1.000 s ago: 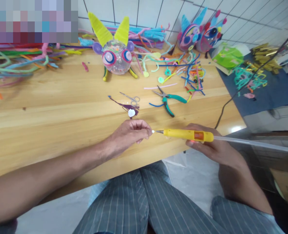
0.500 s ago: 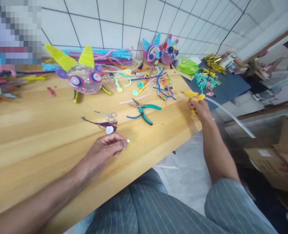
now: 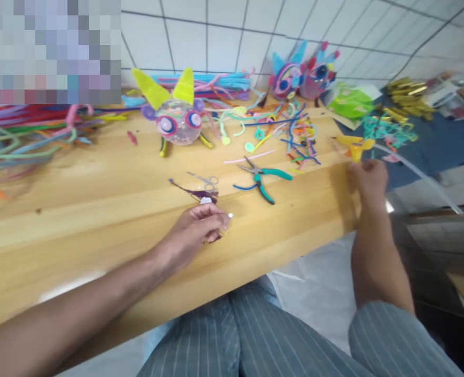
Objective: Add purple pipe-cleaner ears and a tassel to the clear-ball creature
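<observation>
My left hand (image 3: 205, 224) is closed just above the table, its fingertips pinching a tiny white piece (image 3: 230, 215) too small to name. Behind those fingers lie a partly covered white disc (image 3: 205, 200), a dark purple tassel (image 3: 212, 194) and small scissors (image 3: 208, 183). Over at the table's right end, my right hand (image 3: 370, 179) grips the lower handle of a yellow hot glue gun (image 3: 356, 146). Its nozzle points left, and a long translucent glue stick (image 3: 422, 175) trails from its back. Between my hands rest green-handled pliers (image 3: 260, 177), jaws apart, beside a short blue pipe cleaner (image 3: 245, 187).
A clear ball figure with yellow ears (image 3: 180, 123) stands toward the back. Two blue-eared figures (image 3: 289, 81) are near the tiled wall. Pipe cleaners (image 3: 23, 136) pile up at left, with cut pieces (image 3: 300, 136) at centre right. A green packet (image 3: 350, 101) lies near gold bundles (image 3: 410, 97).
The view has swung left, so the table's things appear farther right. My right hand now holds the glue gun lower on its handle, slightly farther right. My left hand keeps its pinch.
</observation>
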Action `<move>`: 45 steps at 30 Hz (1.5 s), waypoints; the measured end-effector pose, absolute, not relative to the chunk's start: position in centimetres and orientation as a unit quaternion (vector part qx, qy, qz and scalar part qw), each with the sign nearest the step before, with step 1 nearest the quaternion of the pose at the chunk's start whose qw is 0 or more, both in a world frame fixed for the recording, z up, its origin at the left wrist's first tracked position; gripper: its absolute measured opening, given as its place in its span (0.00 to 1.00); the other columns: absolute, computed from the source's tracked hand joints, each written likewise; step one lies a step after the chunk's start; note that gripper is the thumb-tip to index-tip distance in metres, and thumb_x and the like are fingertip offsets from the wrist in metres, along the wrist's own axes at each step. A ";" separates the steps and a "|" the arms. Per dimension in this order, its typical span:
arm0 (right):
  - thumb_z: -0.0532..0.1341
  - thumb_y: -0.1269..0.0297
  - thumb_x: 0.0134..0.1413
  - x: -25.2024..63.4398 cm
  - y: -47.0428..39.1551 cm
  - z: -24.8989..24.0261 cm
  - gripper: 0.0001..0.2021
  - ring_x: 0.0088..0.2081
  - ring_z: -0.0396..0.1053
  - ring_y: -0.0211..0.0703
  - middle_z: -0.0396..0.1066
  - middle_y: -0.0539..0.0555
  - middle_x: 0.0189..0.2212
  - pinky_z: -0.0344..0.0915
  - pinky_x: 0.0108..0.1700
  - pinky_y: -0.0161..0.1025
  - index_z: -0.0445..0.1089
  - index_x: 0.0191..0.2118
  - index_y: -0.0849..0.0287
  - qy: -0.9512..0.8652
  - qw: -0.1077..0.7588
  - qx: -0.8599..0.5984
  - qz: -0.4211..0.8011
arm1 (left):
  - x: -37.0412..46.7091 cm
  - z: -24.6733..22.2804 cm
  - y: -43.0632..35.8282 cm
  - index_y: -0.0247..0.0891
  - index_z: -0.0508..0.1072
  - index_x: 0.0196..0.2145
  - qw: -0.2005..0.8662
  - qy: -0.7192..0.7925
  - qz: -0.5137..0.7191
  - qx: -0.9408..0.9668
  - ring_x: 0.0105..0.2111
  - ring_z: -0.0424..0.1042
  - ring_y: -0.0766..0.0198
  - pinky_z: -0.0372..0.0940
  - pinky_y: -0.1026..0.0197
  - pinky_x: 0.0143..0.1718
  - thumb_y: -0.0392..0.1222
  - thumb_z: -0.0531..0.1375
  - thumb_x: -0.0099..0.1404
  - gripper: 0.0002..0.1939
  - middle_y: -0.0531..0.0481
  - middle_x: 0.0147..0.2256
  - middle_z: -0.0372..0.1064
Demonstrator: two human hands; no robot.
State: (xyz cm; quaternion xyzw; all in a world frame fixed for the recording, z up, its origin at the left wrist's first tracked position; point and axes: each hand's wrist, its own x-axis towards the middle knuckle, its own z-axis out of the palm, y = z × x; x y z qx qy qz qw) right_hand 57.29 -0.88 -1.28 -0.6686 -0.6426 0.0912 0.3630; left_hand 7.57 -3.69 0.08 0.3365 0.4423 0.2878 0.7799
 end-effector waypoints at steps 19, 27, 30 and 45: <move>0.67 0.72 0.60 29.6 -6.4 3.3 0.13 0.38 0.77 0.45 0.81 0.49 0.36 0.70 0.42 0.47 0.75 0.46 0.45 -0.872 0.345 -0.322 -0.130 | 6.3 4.2 -4.9 0.35 0.77 0.27 0.838 0.367 0.263 0.305 0.20 0.59 0.75 0.54 0.68 0.24 0.43 0.75 0.52 0.13 0.55 0.23 0.69; 0.66 0.69 0.61 28.6 -5.8 3.5 0.12 0.36 0.78 0.46 0.80 0.50 0.36 0.73 0.41 0.47 0.74 0.48 0.46 -0.865 0.375 -0.328 -0.063 | 6.1 4.5 -4.9 0.35 0.78 0.27 0.859 0.337 0.261 0.283 0.19 0.59 0.77 0.54 0.69 0.24 0.42 0.75 0.53 0.12 0.56 0.22 0.69; 0.66 0.70 0.60 28.6 -5.7 3.0 0.12 0.37 0.78 0.48 0.80 0.51 0.36 0.75 0.42 0.48 0.75 0.47 0.47 -0.846 0.393 -0.359 -0.006 | 6.0 4.6 -4.6 0.35 0.78 0.27 0.849 0.339 0.283 0.291 0.19 0.59 0.77 0.54 0.69 0.23 0.41 0.75 0.53 0.10 0.55 0.23 0.70; 0.71 0.63 0.43 28.9 14.1 -1.3 0.18 0.53 0.75 0.54 0.80 0.55 0.47 0.67 0.64 0.56 0.74 0.43 0.54 -0.617 0.421 -0.505 0.432 | 4.0 3.7 0.2 0.34 0.77 0.26 0.736 0.400 0.461 0.293 0.20 0.63 0.75 0.56 0.68 0.24 0.39 0.75 0.53 0.11 0.55 0.24 0.71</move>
